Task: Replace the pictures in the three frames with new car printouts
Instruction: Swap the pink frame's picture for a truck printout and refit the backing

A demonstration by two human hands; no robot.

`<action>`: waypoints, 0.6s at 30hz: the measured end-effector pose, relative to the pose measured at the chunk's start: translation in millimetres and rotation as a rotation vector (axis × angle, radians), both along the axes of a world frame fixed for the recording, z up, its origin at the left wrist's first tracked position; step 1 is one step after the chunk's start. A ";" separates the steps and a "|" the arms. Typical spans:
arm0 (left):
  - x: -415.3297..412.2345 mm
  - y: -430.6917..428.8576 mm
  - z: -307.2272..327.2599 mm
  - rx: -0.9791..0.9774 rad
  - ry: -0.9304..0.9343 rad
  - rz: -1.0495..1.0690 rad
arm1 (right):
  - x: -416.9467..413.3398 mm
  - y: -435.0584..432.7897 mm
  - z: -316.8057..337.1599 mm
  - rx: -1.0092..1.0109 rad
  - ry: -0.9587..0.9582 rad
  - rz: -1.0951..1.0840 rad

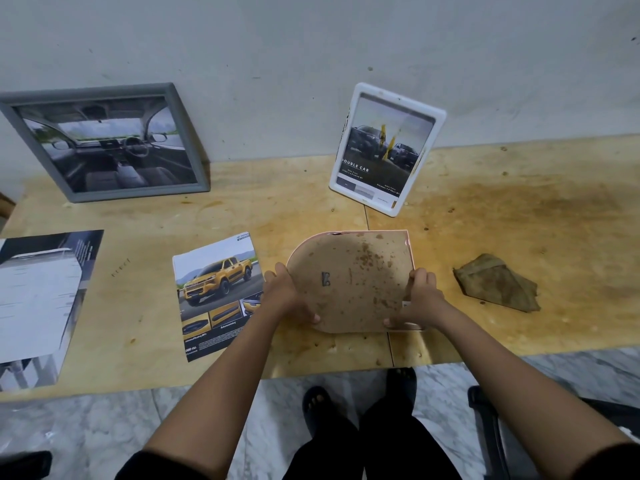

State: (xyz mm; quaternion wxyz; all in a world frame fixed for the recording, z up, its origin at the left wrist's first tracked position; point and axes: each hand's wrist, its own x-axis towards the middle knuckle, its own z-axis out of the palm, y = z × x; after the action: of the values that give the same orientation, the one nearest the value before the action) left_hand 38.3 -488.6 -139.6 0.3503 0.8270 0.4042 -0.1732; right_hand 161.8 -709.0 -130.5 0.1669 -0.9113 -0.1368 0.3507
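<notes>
A pink arch-shaped frame point(349, 282) lies face down at the middle of the wooden table, its stained brown backing board up. My left hand point(287, 296) grips its left edge and my right hand point(417, 299) grips its right edge. Just left of it lies a yellow pickup printout point(218, 292). A grey frame point(107, 143) showing a car interior leans on the wall at the far left. Against the wall behind the pink frame leans a white frame point(386, 147) with a dark double-cab picture. At the left edge rests a larger pale printout point(38, 303).
A crumpled brown cloth point(497, 284) lies right of the pink frame. The table point(519, 220) is stained plywood; its front edge runs near my legs, with marble floor below. A dark chair part point(485, 420) shows at the lower right.
</notes>
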 end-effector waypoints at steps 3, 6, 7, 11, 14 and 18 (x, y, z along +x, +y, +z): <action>-14.0 5.3 -2.7 -0.060 -0.090 -0.024 | -3.3 -2.8 0.5 0.037 -0.026 -0.047; -29.0 14.9 -6.6 -0.171 -0.237 0.022 | -7.9 -6.9 -0.7 0.077 -0.068 -0.065; -31.3 16.4 -5.8 -0.183 -0.271 0.046 | -8.4 -7.4 -0.6 0.066 -0.073 -0.049; -29.3 16.6 0.8 -0.191 -0.366 0.169 | -4.2 -8.5 0.1 0.061 -0.022 -0.013; -25.5 16.2 -2.4 -0.197 -0.374 0.268 | 0.4 -9.2 0.1 0.094 0.019 -0.029; -16.2 17.1 -3.0 -0.223 -0.324 0.342 | 5.7 -5.5 -1.2 0.119 0.059 -0.073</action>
State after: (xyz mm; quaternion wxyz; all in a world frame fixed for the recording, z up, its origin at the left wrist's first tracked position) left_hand 22.1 -471.5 -142.6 0.5237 0.7197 0.4553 -0.0203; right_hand 167.5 -714.5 -131.7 0.2377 -0.8933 -0.1189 0.3624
